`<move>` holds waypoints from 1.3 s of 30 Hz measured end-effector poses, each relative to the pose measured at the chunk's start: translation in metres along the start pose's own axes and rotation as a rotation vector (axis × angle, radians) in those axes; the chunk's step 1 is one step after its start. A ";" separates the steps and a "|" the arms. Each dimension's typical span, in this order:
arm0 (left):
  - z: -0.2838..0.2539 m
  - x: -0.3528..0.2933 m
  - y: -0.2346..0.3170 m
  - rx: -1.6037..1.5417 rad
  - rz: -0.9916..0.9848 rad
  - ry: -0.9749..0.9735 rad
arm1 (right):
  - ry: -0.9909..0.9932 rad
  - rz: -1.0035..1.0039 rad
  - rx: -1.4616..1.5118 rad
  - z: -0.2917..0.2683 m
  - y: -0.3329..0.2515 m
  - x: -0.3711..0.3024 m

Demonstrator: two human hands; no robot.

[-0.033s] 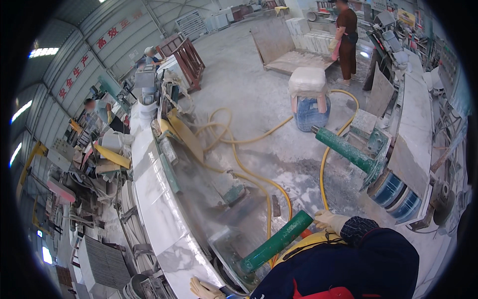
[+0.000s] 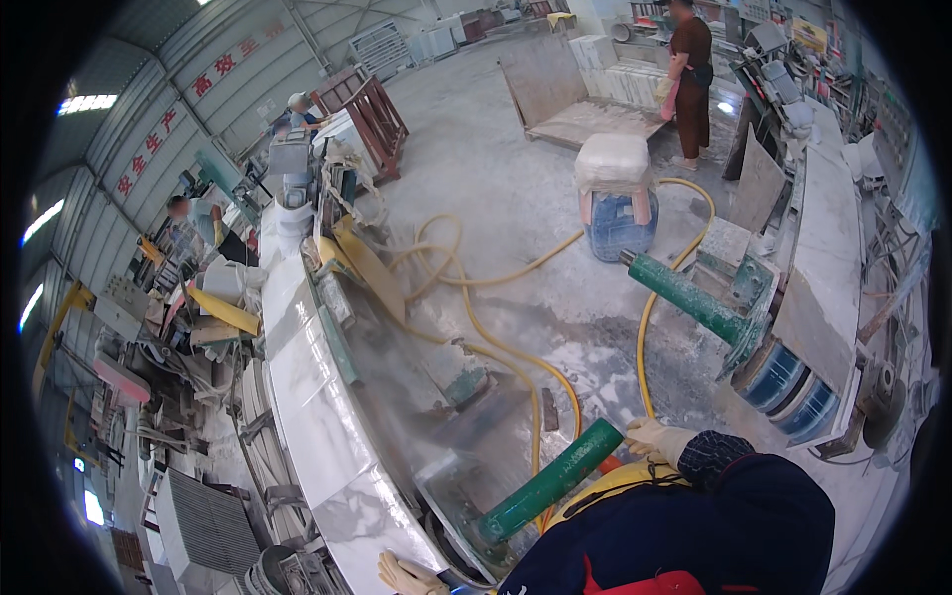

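Note:
My left hand point(image 2: 409, 575), in a pale work glove, is at the bottom edge with fingers stretched out. It lies at the near end of a long white marble slab point(image 2: 339, 486) with grey veins. My right hand point(image 2: 658, 439), in a similar glove, is beside the upper end of a green metal cylinder point(image 2: 551, 480). Its fingers look curled; what they hold, if anything, is hidden. A yellow hose point(image 2: 643, 342) runs down to this hand. An orange part point(image 2: 608, 464) shows between glove and cylinder. Below lies my yellow apron point(image 2: 605, 486).
A second green cylinder point(image 2: 684, 296) juts from a machine at right. A wrapped stool point(image 2: 612, 164) stands on the dusty floor among hose loops. One person point(image 2: 691, 84) stands at the far right; two others work at left. A grey ribbed block point(image 2: 203, 521) sits lower left.

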State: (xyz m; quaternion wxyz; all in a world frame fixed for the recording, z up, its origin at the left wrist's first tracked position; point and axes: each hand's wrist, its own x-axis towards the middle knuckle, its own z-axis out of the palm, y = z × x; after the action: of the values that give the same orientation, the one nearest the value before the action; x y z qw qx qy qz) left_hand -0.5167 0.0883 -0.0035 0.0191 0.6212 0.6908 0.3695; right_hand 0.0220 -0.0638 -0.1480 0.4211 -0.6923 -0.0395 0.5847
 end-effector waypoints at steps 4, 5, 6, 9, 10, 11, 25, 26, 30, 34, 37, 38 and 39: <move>-0.002 -0.004 0.000 0.115 0.162 0.044 | 0.067 -0.015 -0.081 0.002 -0.003 -0.005; -0.003 -0.006 -0.002 0.127 0.220 0.065 | 0.068 -0.025 -0.072 0.002 -0.004 -0.007; -0.004 -0.007 -0.004 0.142 0.279 0.083 | 0.068 -0.031 -0.062 0.002 -0.004 -0.008; -0.003 -0.010 -0.011 0.176 0.341 0.113 | 0.022 -0.028 -0.029 0.001 -0.003 -0.010; -0.003 -0.011 -0.013 0.184 0.309 0.095 | 0.010 -0.025 -0.025 0.000 -0.002 -0.009; -0.003 -0.012 -0.015 0.193 0.276 0.078 | 0.006 -0.022 -0.016 -0.001 0.000 -0.008; -0.009 -0.017 -0.017 0.200 0.217 0.008 | 0.052 0.005 -0.154 -0.014 0.022 0.018; -0.009 -0.017 -0.018 0.205 0.211 0.002 | 0.052 0.003 -0.147 -0.013 0.021 0.017; -0.008 -0.020 -0.020 0.211 0.231 0.024 | 0.087 0.013 -0.150 -0.011 0.017 0.010; -0.010 -0.023 -0.023 0.223 0.232 0.015 | 0.098 0.016 -0.139 -0.010 0.015 0.010; -0.008 -0.023 -0.027 0.226 0.232 0.029 | 0.082 0.015 -0.137 -0.009 0.015 0.011; -0.007 -0.025 -0.029 0.218 0.236 0.046 | 0.069 -0.001 -0.142 -0.009 0.015 0.011; -0.007 -0.025 -0.030 0.210 0.240 0.064 | 0.066 -0.001 -0.145 -0.008 0.014 0.011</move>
State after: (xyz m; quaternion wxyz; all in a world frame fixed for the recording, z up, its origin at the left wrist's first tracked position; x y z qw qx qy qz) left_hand -0.5391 0.0642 -0.0255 -0.1120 0.6859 0.6466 0.3145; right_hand 0.0262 -0.0714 -0.1660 0.3714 -0.7397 -0.0682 0.5570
